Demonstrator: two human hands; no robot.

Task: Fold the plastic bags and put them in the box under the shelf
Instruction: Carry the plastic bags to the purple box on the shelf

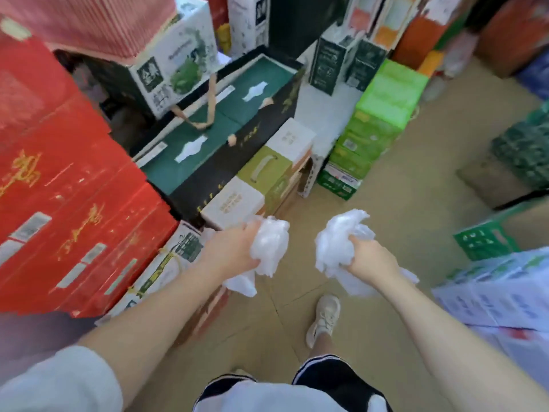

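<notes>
Left hand (pixel 237 248) grips crumpled bag (pixel 271 245); right hand (pixel 371 260) grips second bag (pixel 338 242), both above floor (pixel 401 188), near red boxes (pixel 74 188). Step likely carrying bags, unfolded. Next: flatten, fold each. Target box, shelf not identifiable.

**Two crumpled bags, one in each hand**

We see two bunches of thin, translucent white plastic bags, both crumpled and unfolded. The left bunch of white plastic bags (pixel 269 248) is gripped in our left hand (pixel 234 248), puffed out past the fingers, with a loose tail hanging down below the wrist. The right bunch of white plastic bags (pixel 341 242) is gripped in our right hand (pixel 371 260); its crinkled top stands above the fingers and a flap trails under the palm. The two bunches are held near each other but apart, in the air above the tan floor.
</notes>
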